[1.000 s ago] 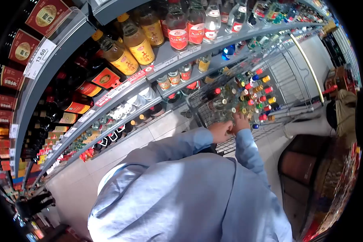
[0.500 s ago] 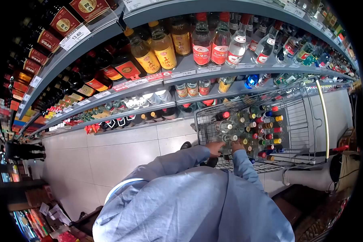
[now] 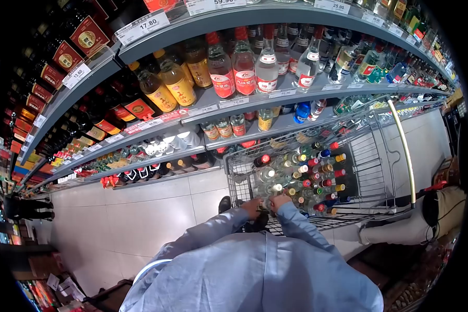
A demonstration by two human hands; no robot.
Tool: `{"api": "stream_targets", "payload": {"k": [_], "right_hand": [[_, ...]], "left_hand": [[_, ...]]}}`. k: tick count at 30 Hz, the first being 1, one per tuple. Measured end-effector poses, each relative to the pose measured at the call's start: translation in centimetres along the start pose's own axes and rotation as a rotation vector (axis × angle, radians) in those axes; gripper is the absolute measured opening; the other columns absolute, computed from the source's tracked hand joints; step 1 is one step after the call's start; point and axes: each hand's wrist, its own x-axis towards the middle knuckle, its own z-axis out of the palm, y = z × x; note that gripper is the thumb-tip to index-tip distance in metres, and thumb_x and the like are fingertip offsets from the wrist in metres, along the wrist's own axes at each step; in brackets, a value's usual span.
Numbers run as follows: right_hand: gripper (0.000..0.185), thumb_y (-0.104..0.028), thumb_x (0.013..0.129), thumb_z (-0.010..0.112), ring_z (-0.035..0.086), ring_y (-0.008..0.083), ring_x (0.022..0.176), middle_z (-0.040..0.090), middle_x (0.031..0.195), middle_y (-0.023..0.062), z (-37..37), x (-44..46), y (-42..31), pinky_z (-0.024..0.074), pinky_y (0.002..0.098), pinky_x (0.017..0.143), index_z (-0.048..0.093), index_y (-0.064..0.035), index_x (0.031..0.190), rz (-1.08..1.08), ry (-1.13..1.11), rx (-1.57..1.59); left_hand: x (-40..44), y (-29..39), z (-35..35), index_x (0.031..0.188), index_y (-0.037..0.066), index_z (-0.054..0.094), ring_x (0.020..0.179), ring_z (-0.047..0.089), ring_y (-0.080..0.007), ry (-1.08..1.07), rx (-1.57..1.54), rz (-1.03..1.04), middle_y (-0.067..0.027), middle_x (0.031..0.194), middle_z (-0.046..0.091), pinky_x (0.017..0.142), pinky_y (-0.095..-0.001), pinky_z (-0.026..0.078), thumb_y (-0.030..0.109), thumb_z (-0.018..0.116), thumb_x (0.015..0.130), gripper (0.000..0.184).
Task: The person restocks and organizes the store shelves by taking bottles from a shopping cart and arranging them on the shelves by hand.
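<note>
Both of my hands are at the near left corner of a wire shopping cart (image 3: pixel 239 161) packed with several upright bottles (image 3: pixel 317 177). My left hand (image 3: pixel 252 208) has its fingers curled in against a clear glass bottle (image 3: pixel 267 203). On that bottle's other side is my right hand (image 3: pixel 280 201), closed with the fingers bent. The bottle's lower part is hidden by the hands and sleeves. Just beyond them stand white-capped clear bottles (image 3: pixel 268 174). Red, yellow, blue and dark caps top the other bottles.
Shelves with price tags (image 3: pixel 143 27) run along the far side, holding clear red-label bottles (image 3: pixel 223 73) and yellow-label bottles (image 3: pixel 176 83). Someone in light trousers (image 3: pixel 392 231) stands at right by the cart handle (image 3: pixel 403 151). Tiled floor (image 3: pixel 135 218) lies to the left.
My view has shifted, so the shelves and cart appear farther left, the cart also slightly lower. Both hands stay close together at the same cart corner, around the bottles.
</note>
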Motion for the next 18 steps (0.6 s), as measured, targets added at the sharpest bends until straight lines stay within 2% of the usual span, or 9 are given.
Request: {"api": "stream_targets", "payload": {"k": [2,3,6,10,12,14,16,17,18], "right_hand": [[0.019,-0.031,0.070,0.059,0.061,0.0324,0.068,0.062,0.069,0.0119,-2.6,-1.2,-1.6,0.0482,0.0438,0.060,0.059,-0.0143,0.081,-0.077,0.092,0.014],[0.020,-0.031,0.070,0.059,0.061,0.0328,0.066,0.062,0.069,0.0124,-4.7,-2.0,-2.3,0.0483,0.0437,0.060,0.059,-0.0139,0.081,-0.056,0.074,0.030],[0.022,-0.033,0.071,0.058,0.060,0.0325,0.062,0.060,0.064,0.0122,-10.9,-4.6,-2.6,0.0466,0.0436,0.057,0.057,-0.0110,0.076,-0.158,0.182,0.159],[0.015,-0.021,0.069,0.067,0.060,0.0231,0.055,0.059,0.058,0.0107,-17.9,-7.8,-2.9,0.0467,0.0327,0.052,0.062,-0.0078,0.071,-0.189,0.354,0.555],[0.009,-0.008,0.070,0.066,0.058,0.0112,0.059,0.060,0.063,0.0084,-21.4,-9.2,-2.8,0.0443,0.0246,0.057,0.062,-0.0010,0.074,-0.265,0.312,0.724],[0.007,-0.005,0.070,0.066,0.046,0.0035,0.050,0.054,0.056,-0.0004,-23.3,-9.9,-3.1,0.0365,0.0206,0.047,0.060,-0.0013,0.069,-0.304,0.444,0.815],[0.009,-0.005,0.072,0.066,0.042,0.0031,0.048,0.050,0.057,-0.0031,-24.0,-9.2,-2.5,0.0314,0.0202,0.044,0.057,-0.0020,0.071,-0.386,0.537,0.895],[0.012,-0.006,0.073,0.066,0.041,0.0028,0.049,0.049,0.058,-0.0038,-24.5,-9.2,-3.0,0.0297,0.0204,0.044,0.055,-0.0031,0.074,-0.227,0.427,1.223],[0.012,-0.009,0.075,0.065,0.042,0.0030,0.050,0.049,0.060,-0.0038,-24.7,-8.9,-2.7,0.0311,0.0204,0.045,0.055,-0.0031,0.078,-0.099,0.436,1.271]], "left_hand": [[-0.4,0.3,-0.5,0.124,0.009,0.039,0.107,0.050,-0.0319,0.059,0.029,0.040,-0.0181,0.116,0.050,0.091,-0.0377,0.041,0.025,0.067,0.064,0.069],[-0.3,1.4,-1.7,0.127,0.009,0.037,0.111,0.047,-0.0309,-0.055,-0.024,-0.069,-0.0182,0.119,0.048,0.094,-0.0370,0.038,0.027,0.070,0.062,0.075],[-0.5,3.2,-2.9,0.128,0.007,0.035,0.117,0.041,-0.0304,0.037,0.042,0.175,-0.0165,0.126,0.043,0.098,-0.0359,0.035,0.028,0.075,0.059,0.082],[-1.0,5.6,-5.3,0.126,0.004,0.036,0.117,0.041,-0.0311,0.035,-0.051,0.281,-0.0167,0.125,0.044,0.098,-0.0366,0.033,0.033,0.078,0.057,0.086],[-2.9,9.1,-7.9,0.120,-0.001,0.039,0.109,0.047,-0.0248,0.010,-0.090,0.378,-0.0153,0.117,0.048,0.095,-0.0325,0.035,0.026,0.078,0.060,0.076],[-3.5,10.3,-8.9,0.120,-0.002,0.039,0.105,0.049,-0.0178,-0.085,-0.463,0.341,-0.0113,0.113,0.052,0.091,-0.0286,0.038,0.021,0.077,0.063,0.073],[-5.4,13.3,-11.2,0.117,-0.001,0.042,0.091,0.053,-0.0128,-0.017,-0.415,0.327,-0.0071,0.100,0.058,0.081,-0.0268,0.042,0.017,0.075,0.066,0.063],[-5.7,13.6,-11.2,0.114,0.000,0.044,0.085,0.055,-0.0128,0.042,-0.450,0.390,-0.0067,0.094,0.059,0.076,-0.0270,0.044,0.018,0.075,0.066,0.060],[-5.9,14.1,-11.1,0.111,0.001,0.045,0.079,0.057,-0.0128,0.096,-0.487,0.451,-0.0063,0.089,0.060,0.071,-0.0272,0.046,0.018,0.075,0.066,0.057]]}}
